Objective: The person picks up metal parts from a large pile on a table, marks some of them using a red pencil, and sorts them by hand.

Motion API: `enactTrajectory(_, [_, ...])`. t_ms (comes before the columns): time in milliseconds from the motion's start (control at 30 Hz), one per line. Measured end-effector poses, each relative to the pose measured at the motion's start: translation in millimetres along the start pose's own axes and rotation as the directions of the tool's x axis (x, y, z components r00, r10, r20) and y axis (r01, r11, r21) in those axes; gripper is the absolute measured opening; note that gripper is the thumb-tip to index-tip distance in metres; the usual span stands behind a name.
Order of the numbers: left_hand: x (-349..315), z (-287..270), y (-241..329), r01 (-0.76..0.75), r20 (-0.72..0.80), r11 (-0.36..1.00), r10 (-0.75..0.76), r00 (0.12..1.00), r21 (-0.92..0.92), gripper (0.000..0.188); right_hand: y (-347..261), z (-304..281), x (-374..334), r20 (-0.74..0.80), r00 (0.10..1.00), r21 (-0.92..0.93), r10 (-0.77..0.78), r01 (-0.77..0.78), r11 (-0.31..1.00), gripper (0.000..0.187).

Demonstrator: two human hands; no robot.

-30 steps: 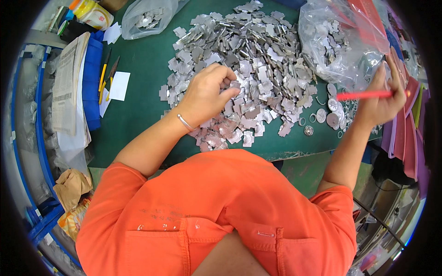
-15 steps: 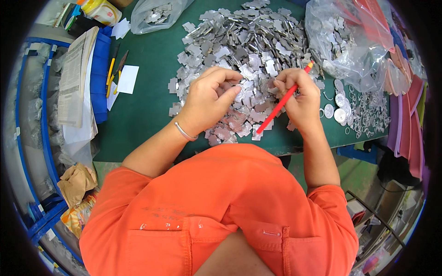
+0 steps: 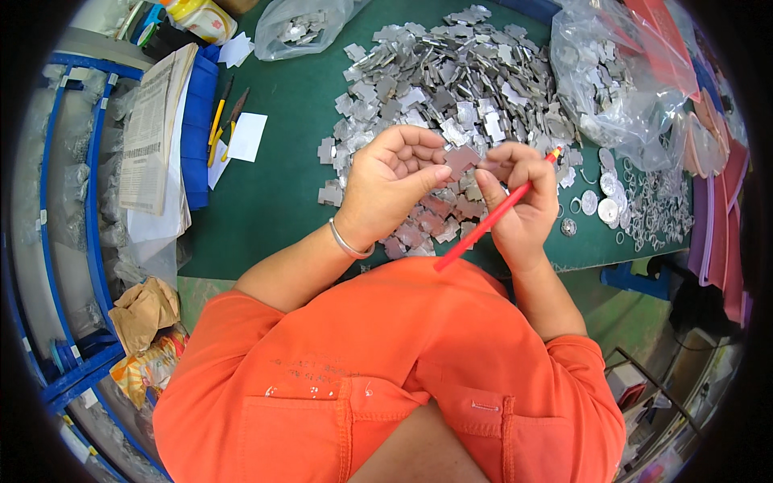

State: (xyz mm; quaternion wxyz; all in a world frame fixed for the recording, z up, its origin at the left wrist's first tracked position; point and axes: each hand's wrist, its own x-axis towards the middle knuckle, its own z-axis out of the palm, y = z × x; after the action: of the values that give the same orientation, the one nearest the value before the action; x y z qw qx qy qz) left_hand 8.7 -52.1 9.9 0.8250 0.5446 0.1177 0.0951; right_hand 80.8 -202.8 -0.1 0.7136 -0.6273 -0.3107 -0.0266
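Between my two hands is a small flat metal piece [image 3: 461, 161] with stepped edges, its face looking pinkish-grey. My left hand [image 3: 390, 179] is closed, its thumb and fingertips at the left side of that piece. My right hand [image 3: 523, 209] holds a red pencil [image 3: 493, 221], which slants down toward me with its lower tip over the orange shirt. The right thumb and a fingertip are close to the piece's right edge; whether they touch it I cannot tell. Beneath and beyond both hands spreads a big heap of similar silver metal pieces [image 3: 451, 76].
On the green table [image 3: 282, 193] lie pliers [image 3: 236, 121], white paper [image 3: 246, 137] and a blue bin [image 3: 197, 121] under newspaper [image 3: 153, 133]. Clear bags of metal pieces [image 3: 616, 88] stand at the far right, near round discs [image 3: 609, 197] and small rings [image 3: 652, 205].
The metal piece has come up off the heap between my hands. My right hand has tilted the pencil, its lower tip moving toward me. The whole view has shifted slightly.
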Motion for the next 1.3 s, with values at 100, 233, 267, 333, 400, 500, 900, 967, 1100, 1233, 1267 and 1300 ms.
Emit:
enactTrajectory(100, [-4.9, 6.1, 6.9, -0.001, 0.019, 0.996, -0.001, 1.000, 0.091, 0.027, 1.0, -0.3, -1.9, 0.008, 0.997, 0.087, 0.078, -0.078, 0.993, 0.031])
enactTrajectory(233, [-7.0, 5.6, 3.7, -0.020, -0.002, 0.995, 0.021, 1.000, 0.097, 0.022, 2.6, -3.4, -4.1, 0.060, 0.994, -0.014, -0.092, 0.093, 0.996, 0.032])
enactTrajectory(267, [-6.8, 4.3, 3.8, 0.011, -0.001, 0.995, -0.011, 1.000, 0.102, 0.020, 3.6, -3.7, -4.9, 0.049, 0.994, -0.014, -0.102, 0.103, 0.995, 0.032])
enactTrajectory(333, [-6.6, 2.6, 4.3, 0.047, 0.003, 0.993, -0.047, 0.999, 0.112, 0.017, 5.3, -4.3, -4.3, 0.049, 0.987, -0.056, -0.151, 0.153, 0.987, 0.033])
enactTrajectory(400, [-6.8, 2.0, 4.8, 0.058, 0.015, 0.991, -0.061, 0.998, 0.123, 0.015, 6.9, -6.3, -3.0, 0.075, 0.971, -0.140, -0.225, 0.234, 0.962, 0.034])
enactTrajectory(500, [-4.2, 1.9, 7.5, 0.182, 0.010, 0.983, -0.181, 0.983, -0.039, 0.015, 5.8, -5.7, 1.1, 0.169, 0.911, -0.222, -0.377, 0.408, 0.886, 0.035])
enactTrajectory(900, [-5.1, 4.5, 2.0, -0.183, -0.093, 0.976, 0.194, 0.977, 0.119, 0.021, -5.9, -0.9, 6.3, 0.104, 0.792, 0.355, 0.602, -0.595, 0.721, 0.017])
enactTrajectory(967, [-5.5, -5.1, -3.3, -0.450, 0.103, 0.758, 0.459, 0.882, 0.472, 0.025, -10.8, -0.2, 8.3, 0.187, 0.739, 0.379, 0.647, -0.662, 0.647, 0.019])
enactTrajectory(1100, [9.3, -8.2, -1.6, -0.720, 0.333, 0.344, 0.712, 0.619, 0.603, 0.026, -1.5, -0.9, 2.8, 0.093, 0.965, 0.248, 0.247, -0.262, 0.933, 0.029])
enactTrajectory(1233, [3.9, -16.3, 6.9, -0.525, 0.092, 0.483, 0.669, 0.738, 0.701, 0.024, -13.0, -46.2, 68.5, 0.071, 0.692, -0.537, -0.718, 0.634, 0.557, 0.035])
enactTrajectory(1267, [4.6, -17.6, 7.8, -0.449, 0.050, 0.524, 0.609, 0.791, 0.724, 0.020, -15.0, -68.3, 90.0, 0.058, 0.687, -0.658, -0.724, 0.572, 0.490, 0.032])
enactTrajectory(1300, [11.9, -16.7, 7.3, -0.463, 0.136, 0.480, 0.570, 0.811, 0.745, 0.020, -20.5, -92.1, 101.3, 0.048, 0.685, -0.792, -0.726, 0.470, 0.391, 0.029])
